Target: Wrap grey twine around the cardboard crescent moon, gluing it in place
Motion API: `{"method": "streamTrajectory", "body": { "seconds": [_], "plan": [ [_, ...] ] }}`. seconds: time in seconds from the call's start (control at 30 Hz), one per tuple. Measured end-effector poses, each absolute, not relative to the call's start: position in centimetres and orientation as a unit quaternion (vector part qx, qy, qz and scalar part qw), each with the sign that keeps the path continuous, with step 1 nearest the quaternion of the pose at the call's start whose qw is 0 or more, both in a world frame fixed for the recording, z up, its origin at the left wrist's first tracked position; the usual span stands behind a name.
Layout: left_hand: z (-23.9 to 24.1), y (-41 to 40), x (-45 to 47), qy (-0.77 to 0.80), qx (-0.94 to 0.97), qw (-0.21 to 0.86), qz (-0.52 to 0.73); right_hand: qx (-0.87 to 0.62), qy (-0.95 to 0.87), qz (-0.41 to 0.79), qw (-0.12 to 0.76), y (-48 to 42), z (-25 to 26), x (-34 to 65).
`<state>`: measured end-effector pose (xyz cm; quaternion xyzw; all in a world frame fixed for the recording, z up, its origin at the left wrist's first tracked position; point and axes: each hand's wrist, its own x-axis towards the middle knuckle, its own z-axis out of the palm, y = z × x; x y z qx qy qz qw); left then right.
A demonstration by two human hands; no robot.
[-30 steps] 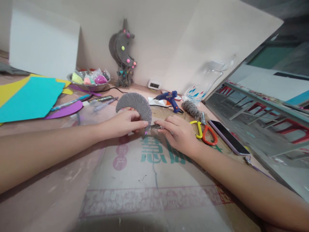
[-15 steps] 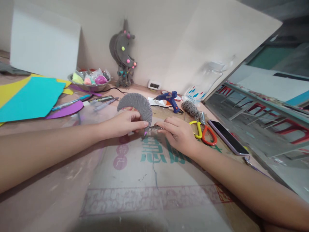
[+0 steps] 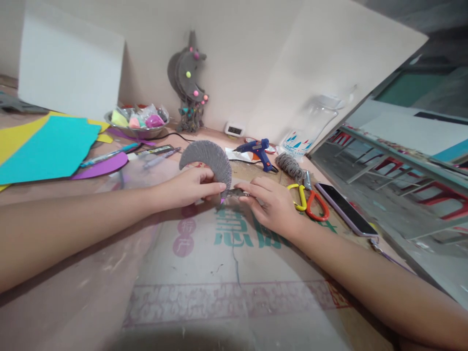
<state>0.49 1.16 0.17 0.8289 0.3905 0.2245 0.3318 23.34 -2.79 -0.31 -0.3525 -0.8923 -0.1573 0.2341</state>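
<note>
A crescent moon shape wrapped in grey yarn (image 3: 210, 153) is upright in my left hand (image 3: 188, 187), pinched between thumb and fingers near its lower tip. A bit of purple shows at that tip. Close on the right, my right hand (image 3: 268, 200) has its fingertips closed on a short dark grey strand (image 3: 236, 193) that reaches to the crescent's tip. It looks like yarn, though its detail is blurred. Both hands are above a printed cardboard sheet (image 3: 183, 302).
Behind my hands lie a blue glue gun (image 3: 258, 148) and a grey yarn skein (image 3: 289, 165). Scissors (image 3: 316, 207) and a phone (image 3: 345, 209) are at right. Colored sheets (image 3: 51, 151), a metal bowl (image 3: 137, 130) and a finished moon ornament (image 3: 186, 73) stand farther back; a clear jug (image 3: 307, 126) leans right.
My hands keep almost the same pose and hold. The dark strand between the fingertips and the crescent's tip shows slightly thicker now. The whole view has shifted a little.
</note>
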Motion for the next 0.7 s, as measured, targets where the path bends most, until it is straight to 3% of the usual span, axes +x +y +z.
{"method": "streamTrajectory", "body": {
  "seconds": [0.7],
  "plan": [
    [0.41,1.01,0.71,0.394,0.844,0.297,0.213,-0.355,-0.895,-0.165,0.214,-2.82,-0.08,23.12]
  ]
}}
